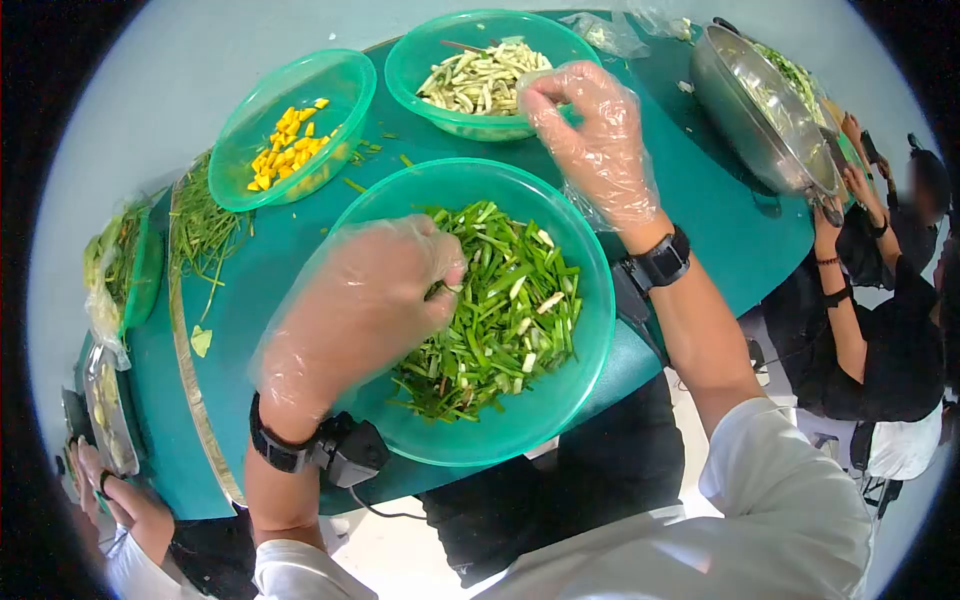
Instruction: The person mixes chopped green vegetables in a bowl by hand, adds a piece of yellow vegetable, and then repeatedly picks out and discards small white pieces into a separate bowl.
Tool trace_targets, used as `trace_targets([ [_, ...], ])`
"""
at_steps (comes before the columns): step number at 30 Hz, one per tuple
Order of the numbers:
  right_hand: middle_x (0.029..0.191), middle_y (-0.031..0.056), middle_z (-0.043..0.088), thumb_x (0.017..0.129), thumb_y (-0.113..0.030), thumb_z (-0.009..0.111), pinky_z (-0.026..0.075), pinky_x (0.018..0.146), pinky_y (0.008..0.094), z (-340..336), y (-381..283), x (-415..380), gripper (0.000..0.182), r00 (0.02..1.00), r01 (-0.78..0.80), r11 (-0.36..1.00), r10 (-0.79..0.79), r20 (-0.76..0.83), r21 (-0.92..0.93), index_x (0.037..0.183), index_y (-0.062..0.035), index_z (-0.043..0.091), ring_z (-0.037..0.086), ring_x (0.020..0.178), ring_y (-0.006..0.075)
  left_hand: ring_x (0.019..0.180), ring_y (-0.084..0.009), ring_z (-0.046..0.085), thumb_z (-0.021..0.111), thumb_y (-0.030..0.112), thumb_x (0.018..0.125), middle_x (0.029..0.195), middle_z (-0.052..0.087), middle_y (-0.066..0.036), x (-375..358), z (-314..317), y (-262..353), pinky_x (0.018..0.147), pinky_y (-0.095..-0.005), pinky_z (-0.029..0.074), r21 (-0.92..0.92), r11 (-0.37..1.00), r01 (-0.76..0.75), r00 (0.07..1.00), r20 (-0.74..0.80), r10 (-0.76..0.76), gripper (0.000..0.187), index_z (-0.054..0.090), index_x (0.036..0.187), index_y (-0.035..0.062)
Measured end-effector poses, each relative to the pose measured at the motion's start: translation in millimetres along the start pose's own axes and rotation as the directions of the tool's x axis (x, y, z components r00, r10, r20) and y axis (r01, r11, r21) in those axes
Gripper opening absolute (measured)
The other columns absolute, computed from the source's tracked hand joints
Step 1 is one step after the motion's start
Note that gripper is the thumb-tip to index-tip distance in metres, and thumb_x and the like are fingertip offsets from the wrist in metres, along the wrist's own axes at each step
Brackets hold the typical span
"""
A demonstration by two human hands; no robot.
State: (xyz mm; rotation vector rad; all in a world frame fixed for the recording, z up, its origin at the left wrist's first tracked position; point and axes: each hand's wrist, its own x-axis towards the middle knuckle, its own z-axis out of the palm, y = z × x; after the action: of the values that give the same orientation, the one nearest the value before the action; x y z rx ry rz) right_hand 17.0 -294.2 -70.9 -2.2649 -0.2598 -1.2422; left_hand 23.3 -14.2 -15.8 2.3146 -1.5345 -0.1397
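Observation:
My left hand (375,295), in a clear plastic glove, is closed over the left side of a large green bowl (598,330). Chopped green stalks with some white pieces (505,310) fill the middle of that bowl. A bit of green shows at the gap between thumb and forefinger, but whatever the fingers hold is hidden. My right hand (592,135), gloved the same way, is raised at the right rim of a second green bowl (400,75) with pale cut strips (482,82). Its fingers curl into a pinch; what lies within them cannot be made out.
A green bowl (225,150) with yellow chunks (290,150) stands at upper left, beside loose long green stems (203,215). A metal basin (755,110) and crumpled plastic bags (607,35) lie on the far right of the green table (265,300). Other people's hands (862,190) work at both sides.

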Motion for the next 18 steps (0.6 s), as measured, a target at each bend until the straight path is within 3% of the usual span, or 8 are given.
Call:
trace_targets([
  [5,0.087,0.0116,0.072,0.088,-0.015,0.076,0.055,0.075,0.0424,-1,-10,1,0.011,1.000,-0.001,0.996,0.000,0.013,0.085,0.088,-0.0047,0.075,0.069,0.081,0.0306,0.084,-0.0327,0.067,0.075,0.013,0.084,0.088,0.068,-0.012,4,-4,1,0.074,-0.0408,0.054,-0.060,0.998,0.015,0.999,-0.031,-0.017,0.012,0.067,0.092,0.0095],
  [8,0.089,0.0116,0.073,0.088,-0.013,0.077,0.056,0.076,0.0401,-7,-18,4,0.010,0.999,-0.041,0.985,0.038,0.023,0.170,0.089,-0.0040,0.074,0.071,0.082,0.0289,0.077,-0.0200,0.066,0.077,0.011,0.086,0.084,0.068,-0.006,9,-22,8,0.071,-0.0340,0.052,-0.232,0.949,0.212,0.977,0.016,-0.214,0.012,0.068,0.094,0.0079],
  [12,0.092,0.0107,0.075,0.088,-0.015,0.078,0.056,0.079,0.0387,-14,-30,6,0.012,0.985,-0.097,0.948,0.047,0.165,0.305,0.092,-0.0041,0.075,0.073,0.085,0.0265,0.082,-0.0082,0.063,0.078,0.006,0.092,0.091,0.070,0.001,11,-21,-2,0.077,-0.0273,0.053,-0.491,0.829,0.269,0.941,-0.049,-0.334,0.010,0.071,0.099,0.0038],
  [15,0.093,0.0094,0.076,0.088,-0.018,0.081,0.056,0.080,0.0392,-17,-31,10,0.015,0.938,0.080,0.910,-0.207,0.277,0.408,0.094,-0.0050,0.076,0.072,0.086,0.0262,0.089,-0.0068,0.065,0.077,0.004,0.094,0.097,0.071,0.003,13,-10,-9,0.083,-0.0257,0.054,-0.639,0.739,0.213,0.935,-0.088,-0.345,0.009,0.072,0.101,0.0023],
  [18,0.094,0.0072,0.077,0.087,-0.021,0.083,0.056,0.082,0.0386,-16,-42,8,0.019,0.897,0.061,0.867,-0.265,0.354,0.494,0.097,-0.0068,0.077,0.072,0.088,0.0260,0.093,-0.0074,0.066,0.076,0.002,0.094,0.100,0.072,0.002,15,-8,-7,0.087,-0.0252,0.055,-0.699,0.688,0.196,0.919,-0.115,-0.378,0.010,0.073,0.103,0.0031],
])
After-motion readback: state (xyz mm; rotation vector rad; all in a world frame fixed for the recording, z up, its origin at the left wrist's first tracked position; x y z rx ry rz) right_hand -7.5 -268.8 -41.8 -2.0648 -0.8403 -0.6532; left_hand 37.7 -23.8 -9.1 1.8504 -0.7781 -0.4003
